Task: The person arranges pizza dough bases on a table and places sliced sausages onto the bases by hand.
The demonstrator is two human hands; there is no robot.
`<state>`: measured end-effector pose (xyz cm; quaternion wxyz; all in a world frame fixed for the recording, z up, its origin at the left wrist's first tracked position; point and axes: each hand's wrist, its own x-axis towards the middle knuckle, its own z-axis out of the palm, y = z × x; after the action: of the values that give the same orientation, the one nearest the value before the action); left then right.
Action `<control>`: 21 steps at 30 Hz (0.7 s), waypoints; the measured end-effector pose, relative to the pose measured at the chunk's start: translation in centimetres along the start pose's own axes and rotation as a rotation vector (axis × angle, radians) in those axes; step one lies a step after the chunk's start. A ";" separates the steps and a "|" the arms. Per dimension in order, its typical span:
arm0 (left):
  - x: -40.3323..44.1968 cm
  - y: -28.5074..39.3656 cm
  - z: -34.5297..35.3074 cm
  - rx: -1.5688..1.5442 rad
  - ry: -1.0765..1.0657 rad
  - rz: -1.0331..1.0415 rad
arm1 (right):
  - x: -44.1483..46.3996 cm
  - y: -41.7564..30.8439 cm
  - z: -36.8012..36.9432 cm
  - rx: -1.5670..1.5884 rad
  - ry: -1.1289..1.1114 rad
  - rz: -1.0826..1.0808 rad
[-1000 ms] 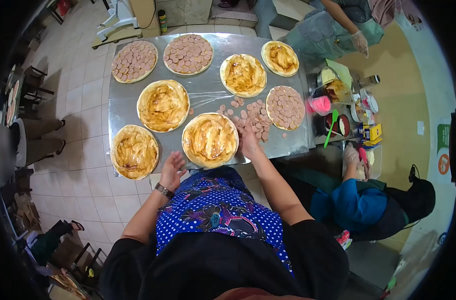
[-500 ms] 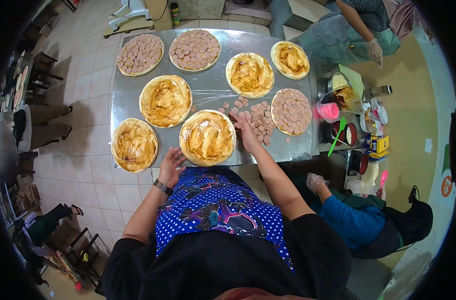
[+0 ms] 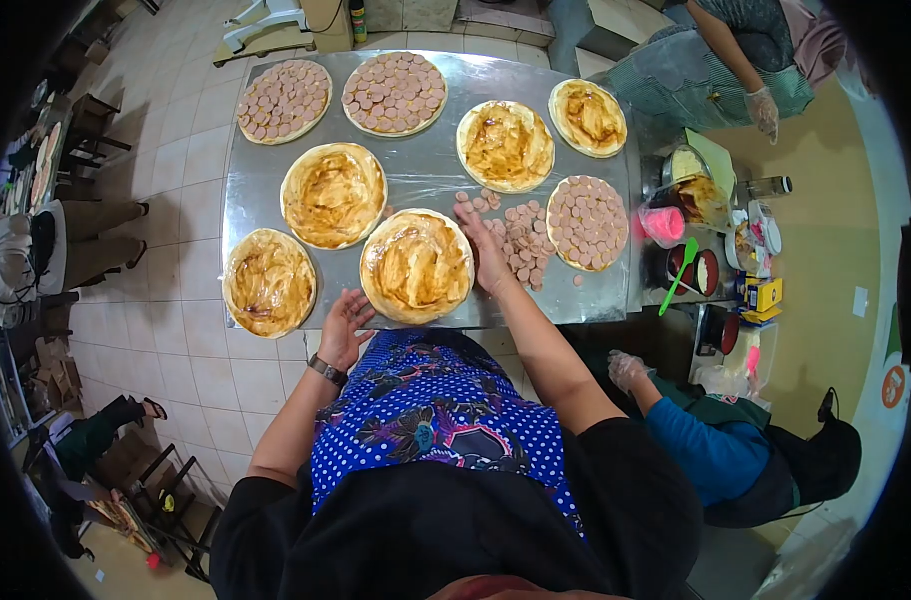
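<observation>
A round dough base with brown sauce (image 3: 417, 267) lies at the table's near edge, between my hands. My left hand (image 3: 346, 328), with a watch on its wrist, is at the base's lower left rim, fingers apart. At the right rim is my right hand (image 3: 486, 250), its fingers extended and apart beside the loose sausage slices (image 3: 524, 240). Neither hand holds anything. Two more sauced bases, one (image 3: 334, 196) behind and one (image 3: 270, 283) to the left, lie nearby. To the right is a base covered with sausage slices (image 3: 588, 223).
Farther back on the metal table (image 3: 406, 165) are two sausage-covered bases (image 3: 394, 93) and two sauced ones (image 3: 506, 146). Bowls and a green spatula (image 3: 679, 277) are at the right. One co-worker (image 3: 716, 440) is at the lower right, another (image 3: 711, 70) at the upper right.
My right hand has moved slightly back along the base's right rim, away from me. The lower right co-worker's gloved hand has drawn back from the container toward the table.
</observation>
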<state>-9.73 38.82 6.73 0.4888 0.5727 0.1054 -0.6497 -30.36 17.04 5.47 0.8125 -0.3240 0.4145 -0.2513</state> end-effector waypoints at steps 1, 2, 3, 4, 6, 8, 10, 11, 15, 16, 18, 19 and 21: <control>0.1 0.0 0.0 0.008 -0.009 0.002 | -0.2 0.2 -0.4 -0.002 0.001 0.001; 0.2 0.0 0.1 0.015 -0.018 0.005 | -0.4 0.5 -0.9 -0.133 0.068 -0.082; 0.2 0.1 0.2 0.013 -0.018 0.003 | -0.7 0.7 -1.3 -0.265 0.135 -0.164; 0.2 0.2 0.2 0.023 -0.020 0.006 | -1.0 0.9 -1.7 -0.268 0.135 -0.162; 0.4 0.3 0.3 0.030 -0.023 0.005 | -1.6 1.1 -2.6 -0.771 0.263 -0.271; 0.7 0.3 0.1 0.045 -0.037 0.011 | -1.0 1.1 -3.5 -0.787 0.287 -0.313; 0.4 0.5 0.3 0.056 -0.035 0.016 | -0.4 -0.2 -3.2 -0.801 0.307 -0.353; 0.2 0.6 0.4 0.070 -0.034 0.025 | -0.2 -1.6 -2.7 -1.003 0.314 -0.442; 0.0 0.5 0.2 0.071 -0.032 0.029 | 2.9 -3.0 -2.2 -1.448 0.295 -0.711; 0.0 0.4 0.0 0.065 -0.030 0.029 | 3.3 -3.4 -2.1 -1.535 0.223 -0.616; -0.2 0.4 -0.2 0.057 -0.024 0.030 | 4.1 -3.8 -2.4 -1.525 0.207 -0.628; -0.4 0.4 -0.3 0.066 -0.029 0.041 | 4.3 -3.7 -2.5 -1.518 0.197 -0.639; -0.6 0.4 -0.3 0.072 -0.033 0.053 | 4.3 -3.3 -2.4 -1.423 0.220 -0.613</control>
<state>-9.33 39.19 7.34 0.4866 0.5817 0.0587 -0.6492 -30.49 11.14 4.65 0.2580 -0.8403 0.4460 -0.1688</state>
